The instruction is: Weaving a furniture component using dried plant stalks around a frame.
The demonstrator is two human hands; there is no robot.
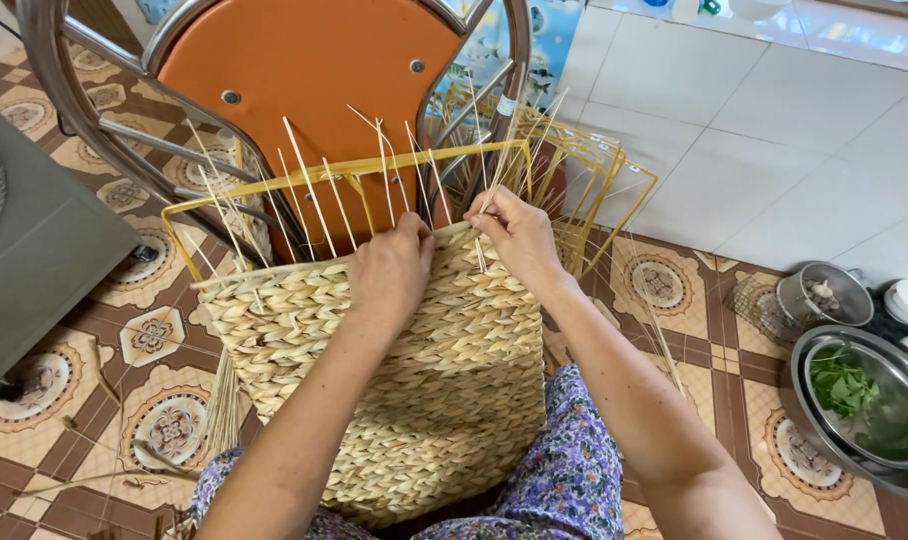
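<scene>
One woven basket (394, 380), one chair (304, 80), two metal bowls (864, 400).

One head-worn camera looks steeply down, close over the lap, facing forward across the tiled floor (774, 130).

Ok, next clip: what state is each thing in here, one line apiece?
Woven basket: partly woven, top rows unfinished, resting on the lap.
Yellow frame: bare above the weave, thin stakes sticking up.
Left hand: pressed on the weave's top edge.
Right hand: pinching a strand at the rim.
Orange chair: tipped over.
Metal bowl: holds greens.
</scene>
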